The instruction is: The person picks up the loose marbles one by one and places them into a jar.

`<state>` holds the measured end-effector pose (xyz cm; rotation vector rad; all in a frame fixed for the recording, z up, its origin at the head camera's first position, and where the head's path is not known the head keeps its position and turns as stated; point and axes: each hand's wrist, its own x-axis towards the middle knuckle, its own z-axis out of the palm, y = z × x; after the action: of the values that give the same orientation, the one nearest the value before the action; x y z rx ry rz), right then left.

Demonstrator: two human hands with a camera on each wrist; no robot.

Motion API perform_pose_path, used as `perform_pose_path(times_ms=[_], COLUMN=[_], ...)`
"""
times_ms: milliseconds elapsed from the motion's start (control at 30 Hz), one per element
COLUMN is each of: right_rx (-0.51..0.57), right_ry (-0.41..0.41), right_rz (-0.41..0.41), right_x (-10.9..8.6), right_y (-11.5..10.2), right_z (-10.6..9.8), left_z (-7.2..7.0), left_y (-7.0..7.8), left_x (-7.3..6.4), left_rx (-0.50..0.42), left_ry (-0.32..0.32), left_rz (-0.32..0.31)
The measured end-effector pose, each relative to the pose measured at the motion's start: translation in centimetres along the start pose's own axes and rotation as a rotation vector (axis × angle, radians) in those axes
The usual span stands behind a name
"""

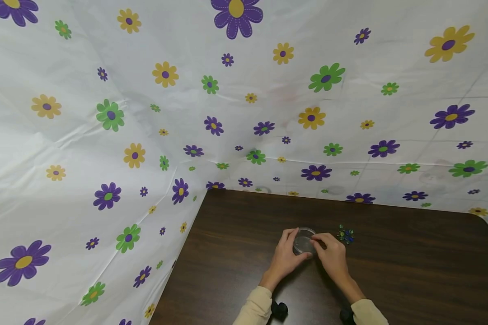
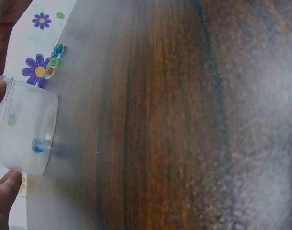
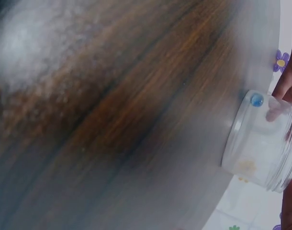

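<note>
A clear round jar (image 1: 303, 243), lidless at the top, stands on the dark table. My left hand (image 1: 285, 258) grips it from the left, fingers at the far side and thumb at the near side. A single blue glass marble (image 2: 39, 145) lies at the bottom of the jar, also visible through its wall in the right wrist view. My right hand (image 1: 332, 255) is at the jar's right rim with thumb and forefinger close together; I cannot tell whether something small is between them. Beyond it lies a loose cluster of glass marbles (image 1: 345, 234), mostly green and blue.
The brown wood-grain table (image 1: 423, 262) has rounded far corners. A white sheet (image 1: 268, 113) printed with purple, yellow and green flowers hangs behind it and along the left side. Dark wrist gear (image 1: 279, 310) sits below the left sleeve.
</note>
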<state>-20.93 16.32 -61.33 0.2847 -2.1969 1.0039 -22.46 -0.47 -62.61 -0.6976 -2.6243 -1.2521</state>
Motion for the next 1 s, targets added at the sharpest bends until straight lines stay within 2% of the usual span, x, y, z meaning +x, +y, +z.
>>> perform_pose_path(times_ms=[600, 867, 1000], right_rx=[-0.059, -0.075, -0.093], right_ry=[0.039, 0.057, 0.055], right_rz=[0.022, 0.005, 0.025], right_x=[-0.3, -0.6, -0.9], right_y=[1.0, 2.1, 2.7], right_z=[-1.3, -2.2, -2.7], left_z=[0.0, 0.1, 0.2], left_y=[0.0, 0.1, 0.2], left_x=[0.0, 0.1, 0.0], left_rx=[0.006, 0.015, 0.008], left_ry=[0.009, -0.003, -0.009], left_rz=[-0.019, -0.050, -0.059])
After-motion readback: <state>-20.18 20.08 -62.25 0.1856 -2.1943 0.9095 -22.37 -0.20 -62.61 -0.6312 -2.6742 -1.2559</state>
